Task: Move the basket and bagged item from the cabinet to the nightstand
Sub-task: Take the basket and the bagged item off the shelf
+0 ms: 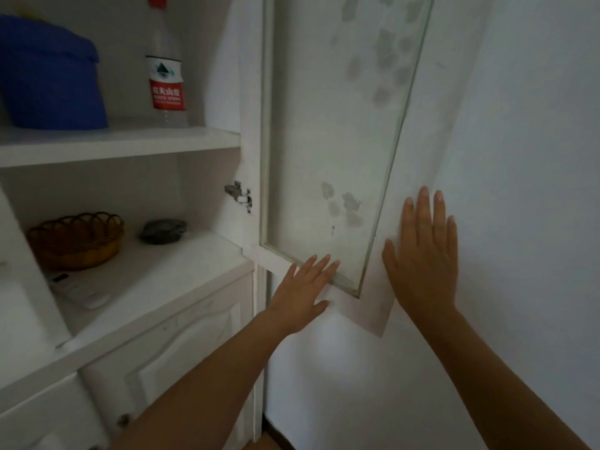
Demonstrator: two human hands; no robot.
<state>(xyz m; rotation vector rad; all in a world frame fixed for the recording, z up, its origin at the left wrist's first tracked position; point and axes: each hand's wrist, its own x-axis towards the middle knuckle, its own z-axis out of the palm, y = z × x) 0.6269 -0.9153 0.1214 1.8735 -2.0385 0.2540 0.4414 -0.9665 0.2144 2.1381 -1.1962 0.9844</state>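
Note:
A brown wicker basket [76, 240] with a scalloped rim sits on the lower shelf of the open white cabinet, at the left. To its right on the same shelf lies a small dark bagged item [163, 232]. The glass-panelled cabinet door [328, 157] is swung wide open against the wall. My left hand [303, 293] lies flat, fingers spread, on the door's lower frame. My right hand [422, 258] rests flat with fingers apart at the door's outer edge and the wall. Neither hand holds anything. Both are well to the right of the basket and the bagged item.
On the upper shelf [123, 141] stand a blue container [48, 76] and a clear water bottle [166, 76] with a red label. A flat white object [81, 292] lies at the front of the lower shelf. Closed white lower doors [181, 349] are below; the white wall [519, 157] is at the right.

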